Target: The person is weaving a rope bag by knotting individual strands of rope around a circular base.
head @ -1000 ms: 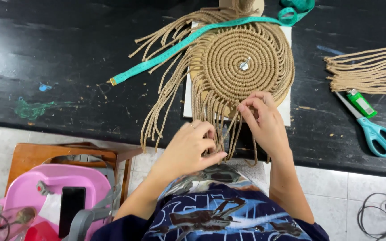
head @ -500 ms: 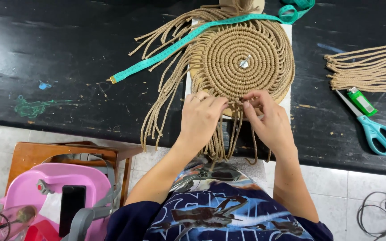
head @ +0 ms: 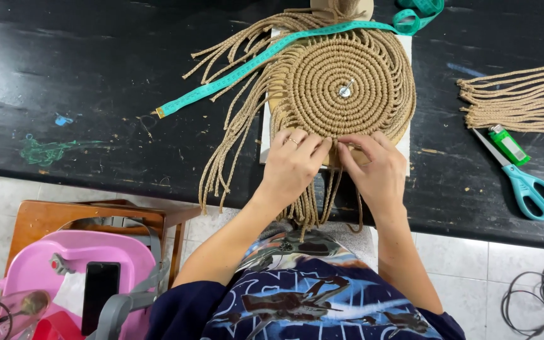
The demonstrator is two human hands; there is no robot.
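As I bent over the black table (head: 83, 82), both my hands pinched jute cords at the near rim of the round woven mat.

While the pink plastic seat (head: 64, 271) with a dark phone (head: 100, 286) on it sat low at my left beside a wooden stool (head: 64, 214), a teal measuring tape (head: 234, 75) ran slanting across the table toward the round woven mat (head: 341, 82), which lay on a white board (head: 404, 151) with 1 metal pin (head: 345, 90) at its centre. My left hand (head: 294, 167) gripped cords at the mat's near edge, fingertips closed on them, and my right hand (head: 379, 170) touched it, also pinching cords (head: 322, 195) that hung off the table edge. Further right lay a loose bundle of cut cords (head: 517, 97), a green lighter (head: 508, 145) and teal-handled scissors (head: 530, 186).
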